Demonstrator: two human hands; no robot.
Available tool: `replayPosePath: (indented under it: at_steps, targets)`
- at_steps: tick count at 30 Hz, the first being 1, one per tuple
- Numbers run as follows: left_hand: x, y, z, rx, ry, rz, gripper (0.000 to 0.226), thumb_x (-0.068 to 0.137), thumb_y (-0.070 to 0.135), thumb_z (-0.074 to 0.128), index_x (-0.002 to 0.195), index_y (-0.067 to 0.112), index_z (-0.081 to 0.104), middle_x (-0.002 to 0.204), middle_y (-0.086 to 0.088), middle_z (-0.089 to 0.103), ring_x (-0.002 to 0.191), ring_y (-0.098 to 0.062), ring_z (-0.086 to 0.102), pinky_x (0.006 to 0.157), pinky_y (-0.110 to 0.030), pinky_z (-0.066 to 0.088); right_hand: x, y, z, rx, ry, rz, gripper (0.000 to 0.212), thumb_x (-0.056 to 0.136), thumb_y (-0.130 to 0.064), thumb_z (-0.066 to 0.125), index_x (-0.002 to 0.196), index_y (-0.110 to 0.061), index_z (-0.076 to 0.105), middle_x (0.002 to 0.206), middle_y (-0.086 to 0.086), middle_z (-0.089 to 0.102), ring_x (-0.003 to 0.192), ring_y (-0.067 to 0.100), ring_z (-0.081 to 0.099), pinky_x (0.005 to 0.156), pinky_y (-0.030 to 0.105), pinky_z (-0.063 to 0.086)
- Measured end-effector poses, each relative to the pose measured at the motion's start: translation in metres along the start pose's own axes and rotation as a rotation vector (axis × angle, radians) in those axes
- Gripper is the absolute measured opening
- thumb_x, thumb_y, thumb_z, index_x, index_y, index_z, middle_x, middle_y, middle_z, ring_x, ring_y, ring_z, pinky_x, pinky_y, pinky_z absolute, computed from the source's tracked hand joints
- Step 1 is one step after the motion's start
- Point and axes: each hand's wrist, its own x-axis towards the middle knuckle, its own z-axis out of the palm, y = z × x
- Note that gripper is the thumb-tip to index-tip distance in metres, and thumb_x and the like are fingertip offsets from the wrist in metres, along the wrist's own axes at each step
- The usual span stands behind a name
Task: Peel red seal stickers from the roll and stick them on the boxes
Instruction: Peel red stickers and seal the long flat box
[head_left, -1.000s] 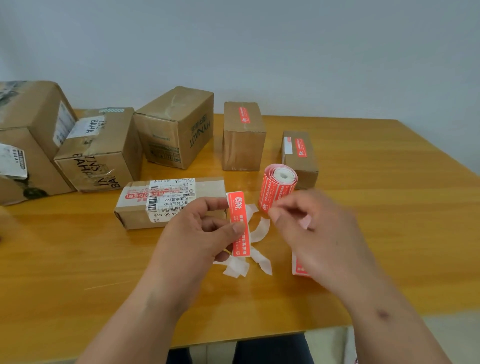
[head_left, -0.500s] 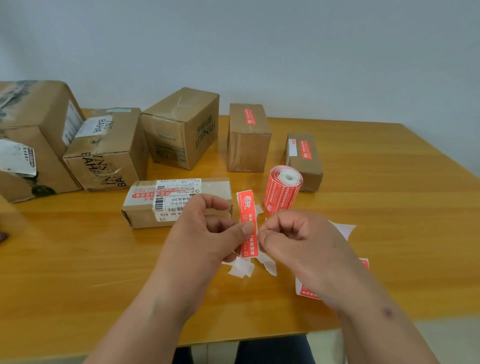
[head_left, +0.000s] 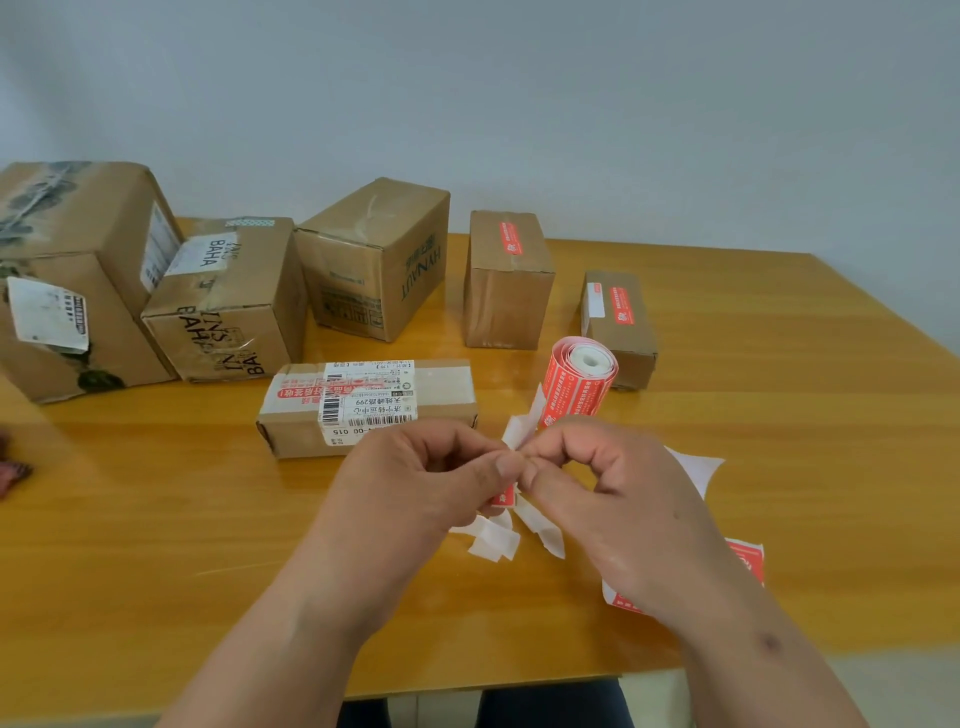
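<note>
far left on the table (head_left: 156, 519): big box (head_left: 78, 280) with a worn white label, unreadable. next a box (head_left: 228, 306) printed "baha" on top and front. then the "hynaut" box (head_left: 379, 260). none of these three shows a red seal. flat box (head_left: 369, 410) near me has a shipping label, barcode, "299" and "00 015", plus red printed tape.

my left hand (head_left: 415, 483), fingers curled, pinches the sticker (head_left: 503, 496); only its red lower end shows under my thumb. right hand (head_left: 597, 483), fingers curled too, pinches the white backing (head_left: 522, 431) that sticks up between my hands. peel looks partly done. sticker is thin, light, floppy, tacky on the back; i'd hold it by one end edge so it can't fold onto itself.

backing scraps (head_left: 493, 540) below my hands. roll (head_left: 579, 382) stands just behind my right hand, text too small to read. two boxes (head_left: 509, 275) (head_left: 621, 317) behind already carry red seals. loose red strip (head_left: 748, 561) partly under my right wrist.
</note>
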Motion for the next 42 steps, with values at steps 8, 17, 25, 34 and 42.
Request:
replayPosePath:
  at_steps: [8,17,25,34,42]
  targets:
    - [0.001,0.004,-0.007,0.144,0.071,0.007,0.019,0.086,0.015,0.065,0.072,0.021,0.076,0.066,0.001,0.074,0.063,-0.005,0.069,0.058,-0.013,0.052,0.008,-0.004,0.008,-0.083,0.015,-0.033,0.018,0.084,-0.02,0.062,0.067,-0.025,0.066,0.081,-0.018,0.064,0.084,-0.001,0.057,0.065,0.01,0.045]
    - [0.01,0.003,-0.023,0.313,0.182,-0.039,0.022,0.085,0.012,0.064,0.065,0.02,0.071,0.062,0.002,0.071,0.056,-0.006,0.065,0.052,-0.013,0.049,0.023,-0.004,0.012,-0.203,0.048,0.033,0.024,0.081,-0.014,0.061,0.06,-0.026,0.059,0.07,-0.014,0.063,0.076,0.002,0.057,0.065,0.019,0.048]
    - [0.02,0.006,-0.049,0.456,0.315,0.004,0.024,0.083,0.013,0.063,0.06,0.021,0.067,0.061,0.002,0.065,0.046,-0.006,0.047,0.04,-0.018,0.037,0.037,0.001,-0.006,-0.458,0.125,0.217,0.019,0.081,-0.025,0.059,0.062,-0.026,0.059,0.066,-0.011,0.064,0.066,0.005,0.057,0.066,0.024,0.046]
    - [0.02,-0.001,-0.056,0.781,0.438,0.418,0.015,0.089,0.027,0.062,0.082,0.026,0.075,0.076,0.015,0.065,0.07,-0.008,0.062,0.053,-0.034,0.054,0.045,-0.002,0.0,-0.462,0.159,0.258,0.04,0.08,-0.047,0.068,0.054,-0.023,0.048,0.049,-0.007,0.048,0.048,0.009,0.047,0.053,0.022,0.035]
    - [0.021,-0.012,-0.055,0.957,0.474,0.684,0.012,0.086,0.018,0.064,0.085,0.015,0.076,0.076,0.002,0.069,0.069,-0.016,0.062,0.058,-0.036,0.051,0.046,-0.024,0.013,0.335,-0.065,0.364,0.05,0.077,-0.063,0.055,0.073,-0.017,0.074,0.068,0.005,0.071,0.058,0.016,0.059,0.065,0.032,0.047]
